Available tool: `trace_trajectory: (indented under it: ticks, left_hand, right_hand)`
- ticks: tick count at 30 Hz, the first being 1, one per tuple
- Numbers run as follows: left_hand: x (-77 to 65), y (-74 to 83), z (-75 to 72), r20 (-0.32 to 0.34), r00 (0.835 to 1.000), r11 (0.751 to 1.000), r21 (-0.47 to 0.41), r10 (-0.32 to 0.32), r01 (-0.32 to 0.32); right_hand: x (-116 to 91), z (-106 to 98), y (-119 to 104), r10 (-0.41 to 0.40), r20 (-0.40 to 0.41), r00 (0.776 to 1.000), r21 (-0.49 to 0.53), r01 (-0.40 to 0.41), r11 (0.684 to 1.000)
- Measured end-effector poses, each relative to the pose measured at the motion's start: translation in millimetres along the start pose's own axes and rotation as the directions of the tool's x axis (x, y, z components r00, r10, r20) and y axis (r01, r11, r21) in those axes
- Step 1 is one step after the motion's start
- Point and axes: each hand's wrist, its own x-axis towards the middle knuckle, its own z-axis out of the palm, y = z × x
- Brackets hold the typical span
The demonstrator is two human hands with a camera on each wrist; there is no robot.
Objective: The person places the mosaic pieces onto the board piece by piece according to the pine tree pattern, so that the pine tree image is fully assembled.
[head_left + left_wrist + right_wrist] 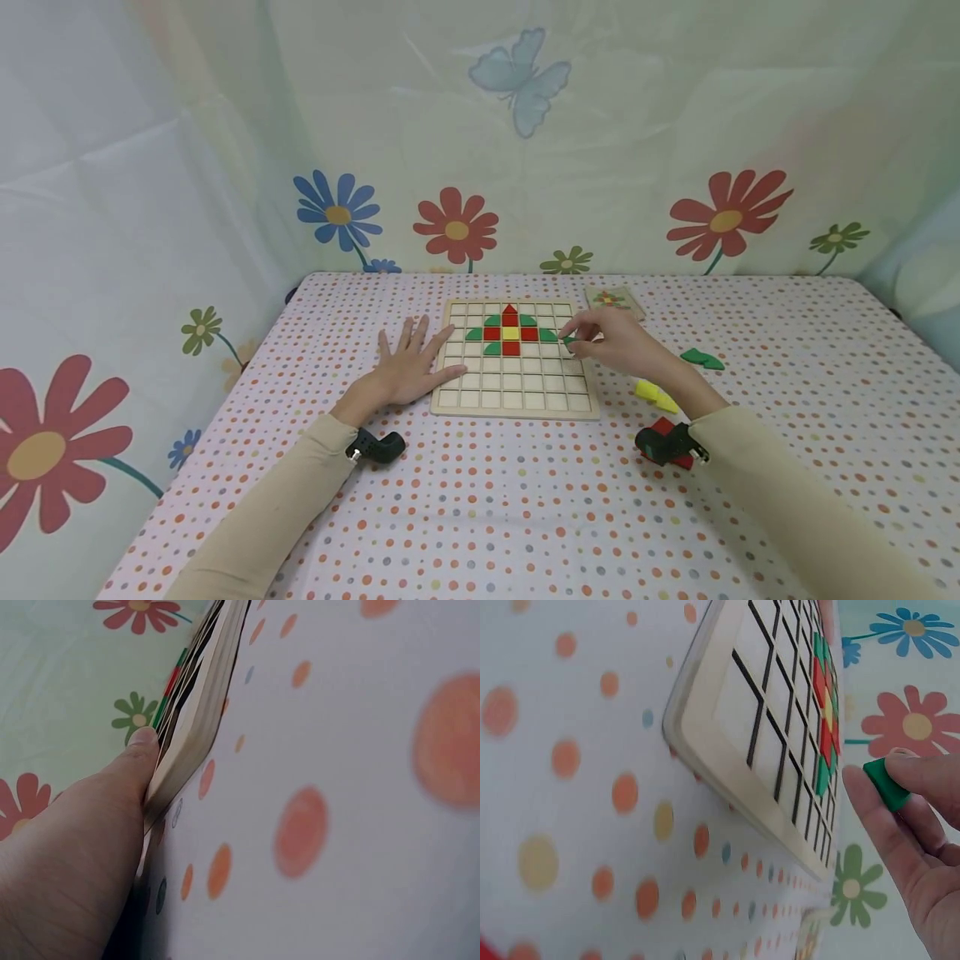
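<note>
A wooden grid board (517, 400) lies on the table, its upper middle filled with coloured tiles: a yellow square (511, 333) with red squares around it, a red triangle (510, 310) on top and curved green tiles (548, 335) at the sides. My left hand (405, 371) rests at the board's left edge, fingers spread and thumb on the frame. Between thumb and fingers, my right hand (611, 340) pinches a green tile (889, 784) over the board's right side. The right wrist view shows this tile raised above the grid.
Right of the board lie loose green tiles (702, 359), yellow tiles (657, 395) and red tiles (681, 458), the red ones partly hidden behind the wrist camera (663, 444). A picture card (618, 300) with a similar pattern lies behind my right hand. A flowered curtain hangs behind the dotted tablecloth.
</note>
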Motion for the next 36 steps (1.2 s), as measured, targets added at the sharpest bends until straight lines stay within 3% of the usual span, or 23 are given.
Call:
trace_trajectory:
  ticks: [6,11,24,36]
  left_hand:
    - [0.1,1.9,0.0,-0.002,1.000,1.000,0.017,-0.008,0.008]
    - [1.1,2.6,0.6,0.000,1.000,1.000,0.014,-0.013,0.013]
    - [3.3,1.6,1.2,-0.005,1.000,1.000,0.012,-0.015,0.015]
    - [4.1,-0.9,2.4,-0.006,1.000,1.000,0.015,-0.014,0.014]
  right_hand:
    - [14.4,16.7,0.2,-0.028,-0.014,1.000,0.081,0.029,0.996]
    - [26.4,27.5,0.5,-0.027,-0.037,0.999,0.075,0.030,0.997]
    - [41.9,44.5,-1.8,0.017,-0.020,1.000,0.031,-0.017,0.999]
    - [46.0,51.0,-10.9,-0.009,0.024,1.000,-0.105,0.012,0.994]
